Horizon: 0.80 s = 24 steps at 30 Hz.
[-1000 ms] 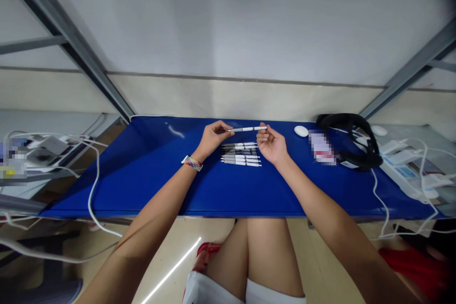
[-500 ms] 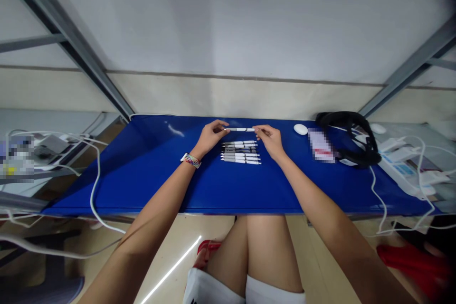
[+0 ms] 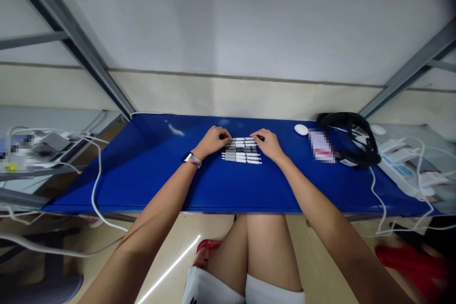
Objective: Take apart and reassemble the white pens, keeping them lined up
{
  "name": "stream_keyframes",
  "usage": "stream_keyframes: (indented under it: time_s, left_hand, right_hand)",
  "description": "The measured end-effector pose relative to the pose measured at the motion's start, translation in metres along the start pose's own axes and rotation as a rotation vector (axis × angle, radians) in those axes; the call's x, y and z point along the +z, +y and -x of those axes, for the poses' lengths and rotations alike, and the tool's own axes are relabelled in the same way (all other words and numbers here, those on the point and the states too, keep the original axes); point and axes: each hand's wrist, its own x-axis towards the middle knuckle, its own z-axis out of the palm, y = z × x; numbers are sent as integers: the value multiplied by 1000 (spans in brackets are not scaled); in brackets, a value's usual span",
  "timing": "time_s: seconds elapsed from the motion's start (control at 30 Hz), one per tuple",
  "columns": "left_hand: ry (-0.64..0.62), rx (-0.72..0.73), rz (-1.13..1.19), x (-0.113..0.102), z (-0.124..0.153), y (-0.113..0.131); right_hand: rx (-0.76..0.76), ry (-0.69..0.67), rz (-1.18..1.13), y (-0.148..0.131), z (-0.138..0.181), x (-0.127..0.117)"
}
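Several white and grey pens lie side by side in a stack of rows on the blue tabletop. At the far edge of the row is a white pen, lying across between my hands. My left hand pinches its left end with thumb and fingers. At the other end, my right hand closes its fingertips on the same pen. A colourful woven band and a white-faced watch circle my left wrist.
To the right lie a white oval mouse, a blurred packet and a black headset-like strap. White cables hang over the left side, and a power strip sits at far right. Metal posts rise at both sides.
Both hands have brought the held pen nearer to me, from apart beyond the row down to its far edge, close against the other pens.
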Motion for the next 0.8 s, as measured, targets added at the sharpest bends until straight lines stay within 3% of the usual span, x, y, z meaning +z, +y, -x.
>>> stream_keyframes:
  time_s: [0.27, 0.43, 0.6, 0.8]
  left_hand:
    - [25, 16, 23, 2, 1, 0]
    - [115, -124, 350, 9, 1, 9]
    - [248, -237, 620, 19, -2, 18]
    - [412, -289, 734, 32, 8, 32]
  right_hand:
    - [-49, -12, 67, -5, 2, -1]
    - [-49, -12, 70, -5, 5, 2]
    - [150, 177, -147, -13, 10, 11]
    - [280, 170, -288, -27, 9, 26]
